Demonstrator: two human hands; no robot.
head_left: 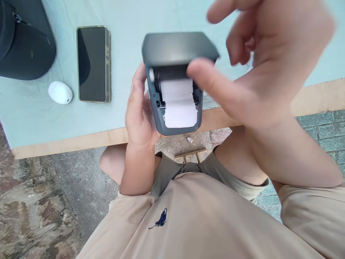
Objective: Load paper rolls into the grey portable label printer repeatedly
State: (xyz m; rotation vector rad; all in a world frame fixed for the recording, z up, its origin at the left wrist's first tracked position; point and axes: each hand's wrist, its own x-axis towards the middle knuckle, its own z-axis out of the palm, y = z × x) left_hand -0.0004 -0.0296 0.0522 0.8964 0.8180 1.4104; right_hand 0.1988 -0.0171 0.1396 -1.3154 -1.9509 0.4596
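Observation:
My left hand (140, 115) grips a small dark grey label printer (172, 46) from its left side, holding it above the table's front edge. Its lid stands open and a white paper roll (179, 104) fills the bay inside. My right hand (258, 61) hovers close to the camera, blurred, with fingers apart. Its thumb tip sits in front of the printer's open bay on the right; whether it touches the printer is unclear. That hand holds nothing I can see.
A pale green cloth covers the table (54, 118), which has a bare wooden front edge. On it lie a smartphone (93, 64) face up, a small white oval case (60, 92) and a black cap (24, 39) at far left. Below are stone paving and my knees.

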